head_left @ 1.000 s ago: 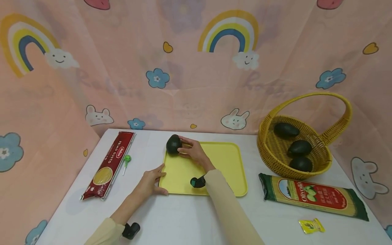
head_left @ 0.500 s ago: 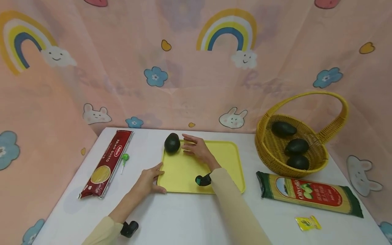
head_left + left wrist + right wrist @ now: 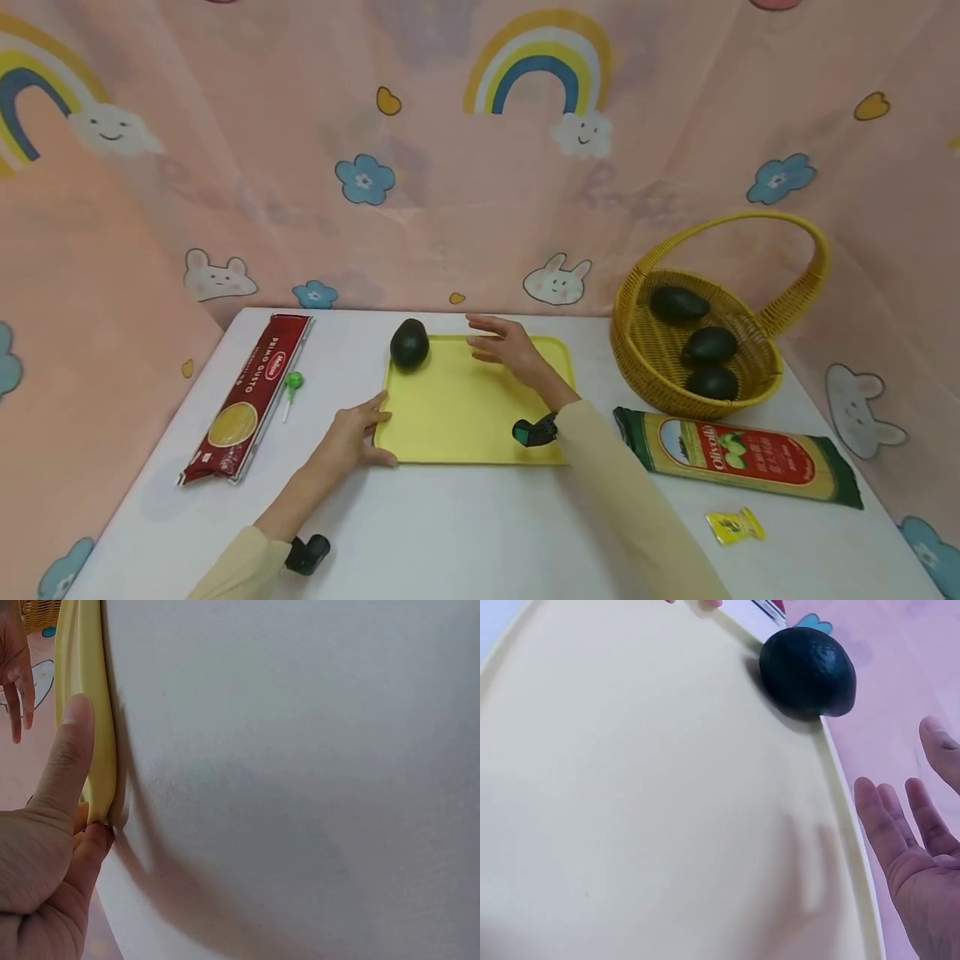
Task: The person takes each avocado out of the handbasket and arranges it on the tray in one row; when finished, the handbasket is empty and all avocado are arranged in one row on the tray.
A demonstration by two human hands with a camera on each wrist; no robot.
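The right hand (image 3: pixel 513 348) has moved away, fingers spread and empty, from the avocado (image 3: pixel 409 344), likely firm and best cupped mid-body, at the tray's (image 3: pixel 465 408) far-left corner, while the left hand (image 3: pixel 347 442) pinches the tray.

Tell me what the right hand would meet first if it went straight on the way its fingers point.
Most likely the dark green, rounded avocado at the far left corner of the rectangular yellow tray. How high the right hand hovers is unclear, so it might pass over.
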